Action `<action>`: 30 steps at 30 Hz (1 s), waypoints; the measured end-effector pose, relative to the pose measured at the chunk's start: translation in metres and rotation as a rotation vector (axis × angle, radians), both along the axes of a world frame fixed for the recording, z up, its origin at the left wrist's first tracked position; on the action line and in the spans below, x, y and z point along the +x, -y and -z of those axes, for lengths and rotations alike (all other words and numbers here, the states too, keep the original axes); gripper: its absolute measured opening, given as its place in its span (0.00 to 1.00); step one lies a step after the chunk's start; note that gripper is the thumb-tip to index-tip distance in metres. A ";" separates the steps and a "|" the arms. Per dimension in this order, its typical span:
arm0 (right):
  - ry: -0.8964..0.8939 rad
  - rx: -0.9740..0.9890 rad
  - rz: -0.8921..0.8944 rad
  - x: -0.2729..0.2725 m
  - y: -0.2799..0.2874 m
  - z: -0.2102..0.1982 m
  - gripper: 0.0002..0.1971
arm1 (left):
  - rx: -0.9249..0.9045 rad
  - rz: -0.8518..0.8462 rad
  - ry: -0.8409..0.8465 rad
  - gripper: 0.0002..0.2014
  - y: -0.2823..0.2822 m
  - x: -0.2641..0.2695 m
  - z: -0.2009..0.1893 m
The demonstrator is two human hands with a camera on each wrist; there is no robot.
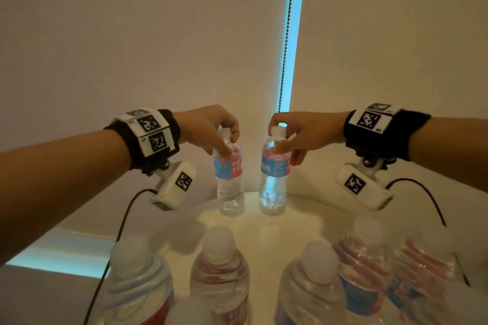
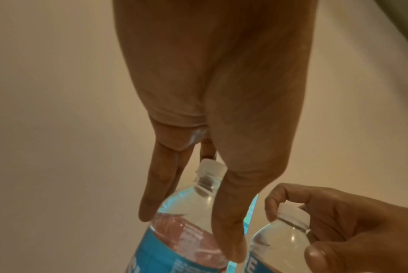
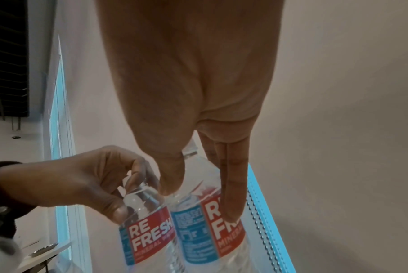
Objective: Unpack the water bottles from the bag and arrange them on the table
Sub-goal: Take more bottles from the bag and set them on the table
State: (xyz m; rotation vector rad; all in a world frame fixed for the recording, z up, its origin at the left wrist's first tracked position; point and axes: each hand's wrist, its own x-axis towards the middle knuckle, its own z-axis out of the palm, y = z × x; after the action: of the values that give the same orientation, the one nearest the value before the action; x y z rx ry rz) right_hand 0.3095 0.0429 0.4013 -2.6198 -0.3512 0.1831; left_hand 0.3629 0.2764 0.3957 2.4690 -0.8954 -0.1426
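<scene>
Two clear water bottles with red and blue labels stand side by side at the far end of the white table. My left hand pinches the left bottle at its neck and shoulder, thumb on the label's top. My right hand grips the right bottle the same way, just under the white cap. The left wrist view shows my left hand around its bottle. The right wrist view shows my right hand around its bottle. Both bases are at the table top. No bag is in view.
Several more bottles stand blurred in the foreground, close below the camera. A pale roller blind fills the back, with a bead chain hanging just behind the two held bottles. Black cables trail from both wrist cameras.
</scene>
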 end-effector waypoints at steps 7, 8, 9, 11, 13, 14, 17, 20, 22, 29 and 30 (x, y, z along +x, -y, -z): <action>-0.057 -0.001 -0.017 0.019 -0.004 0.024 0.19 | 0.027 0.002 -0.011 0.11 0.015 0.018 0.016; -0.062 0.005 -0.019 0.020 -0.004 0.025 0.19 | 0.030 0.002 -0.007 0.11 0.017 0.019 0.018; -0.065 0.011 -0.022 0.021 -0.004 0.026 0.18 | 0.034 0.000 -0.003 0.11 0.018 0.019 0.019; -0.063 0.014 -0.021 0.022 -0.004 0.028 0.17 | 0.040 -0.001 0.000 0.11 0.021 0.020 0.020; -0.062 0.006 -0.019 0.023 -0.005 0.029 0.19 | 0.050 0.005 0.000 0.10 0.023 0.019 0.019; -0.063 0.002 -0.020 0.024 -0.006 0.029 0.20 | 0.057 0.010 -0.001 0.09 0.023 0.019 0.018; -0.055 0.004 -0.019 0.023 -0.008 0.030 0.20 | 0.070 0.018 -0.004 0.10 0.026 0.016 0.019; -0.054 0.012 -0.020 0.021 -0.009 0.030 0.19 | 0.055 0.016 -0.023 0.13 0.025 0.015 0.020; -0.050 0.012 -0.014 0.019 -0.010 0.030 0.19 | 0.051 0.008 -0.037 0.20 0.023 0.014 0.020; -0.020 0.020 0.050 0.012 -0.004 0.024 0.31 | 0.004 -0.037 -0.001 0.34 0.013 0.008 0.020; -0.004 0.032 0.060 0.009 -0.001 0.020 0.31 | 0.007 -0.051 0.030 0.34 0.008 0.007 0.017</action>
State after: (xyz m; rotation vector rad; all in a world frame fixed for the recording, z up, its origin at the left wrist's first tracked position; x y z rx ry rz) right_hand 0.3186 0.0437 0.3816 -2.5944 -0.2713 0.1612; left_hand 0.3695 0.2681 0.3784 2.5045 -0.8453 -0.0913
